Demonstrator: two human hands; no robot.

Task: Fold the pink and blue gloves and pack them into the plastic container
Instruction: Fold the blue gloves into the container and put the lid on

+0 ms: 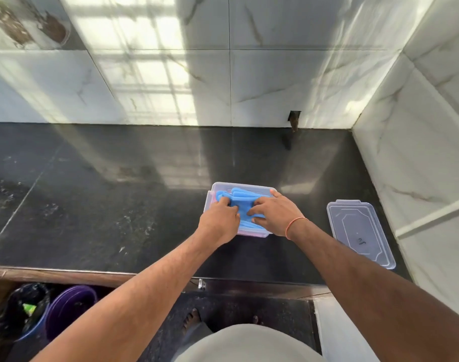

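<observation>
A clear plastic container (242, 186) stands on the black countertop, a little right of centre. Blue gloves (242, 198) lie folded inside it, on top. Pink (210, 198) shows through the container's left wall and along its near edge, under the blue. My left hand (219, 222) presses on the left part of the blue gloves, fingers curled into them. My right hand (276, 214) presses on the right part with fingers spread, an orange band at its wrist. Both hands hide the near half of the container.
The container's clear lid (360, 232) lies flat on the counter to the right, close to the marble side wall (419, 165). A marble back wall runs behind. Below the counter's front edge at left stand a purple bucket (69, 309) and a bin with a black bag (24, 309).
</observation>
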